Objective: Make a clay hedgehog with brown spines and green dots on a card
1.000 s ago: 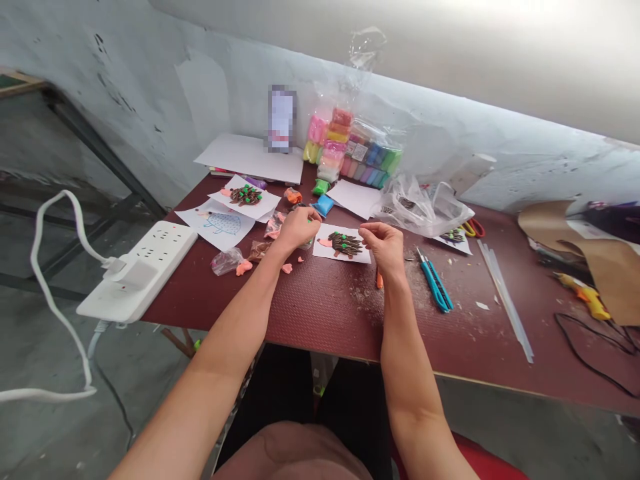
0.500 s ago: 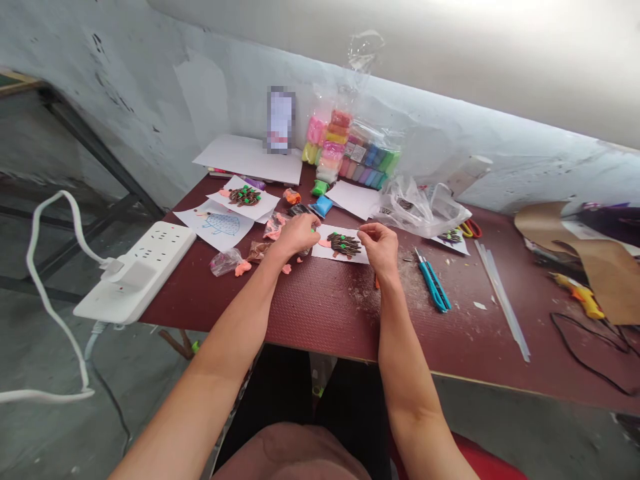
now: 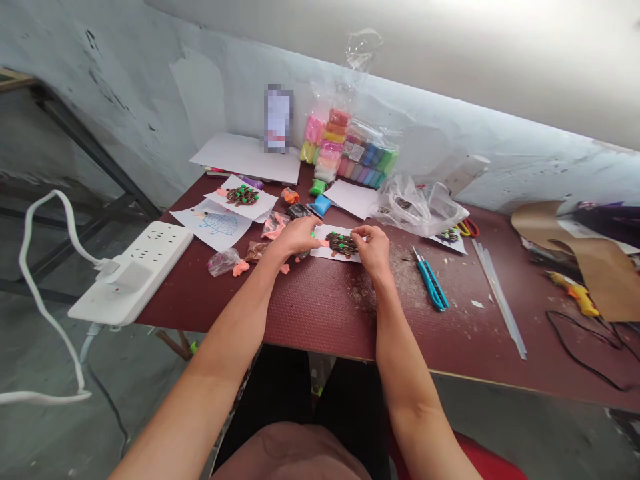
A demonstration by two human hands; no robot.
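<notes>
On a white card [image 3: 325,253] lies a hedgehog figure [image 3: 342,243] with a pink clay face, a body of dark seed-like spines and green clay dots. My left hand [image 3: 299,236] is curled at the card's left edge, with a small bit of green clay [image 3: 313,234] showing between thumb and fingers. From the right, my right hand [image 3: 374,251] reaches over the card with thumb and forefinger pinched at the spines; whatever is between these fingertips is too small to make out. Pink clay lumps [image 3: 241,268] and an opened brown clay packet [image 3: 256,251] lie left of my left hand.
Behind stand bagged colored clay packs [image 3: 333,143] and a crumpled plastic bag [image 3: 415,207]. A second hedgehog card [image 3: 260,208] overlaps a blue drawing [image 3: 200,237]. To the right lie a teal utility knife [image 3: 431,280], glue sticks [image 3: 500,300] and a yellow glue gun [image 3: 575,293]. A power strip [image 3: 133,270] sits left.
My right hand has moved slightly left, its fingertips now over the right side of the hedgehog's spines. My left hand's fingers have spread a little around the green clay.
</notes>
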